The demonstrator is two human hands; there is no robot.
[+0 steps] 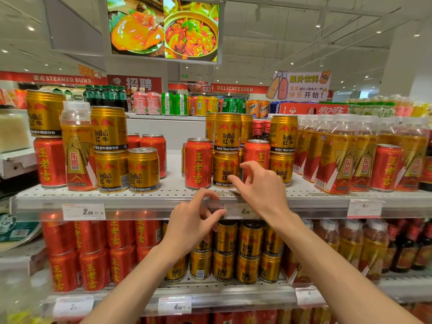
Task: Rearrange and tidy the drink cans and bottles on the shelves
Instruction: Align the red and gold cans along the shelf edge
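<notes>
Food-photo screen (164, 29) hangs at 12 o'clock. Juice-drinks sign (301, 86) at 1 o'clock. Red DELICATESSEN banner (235, 89) just below screen, STEAMED BUNS banner (62, 78) at 10 o'clock. Price tag (84, 211) at 8 o'clock.

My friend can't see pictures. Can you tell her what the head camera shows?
Two bare hands reach toward a shop shelf of drinks: the right hand in front of a gold Red Bull can, the left hand at the price strip. Red cans and bottles stand around.
</notes>
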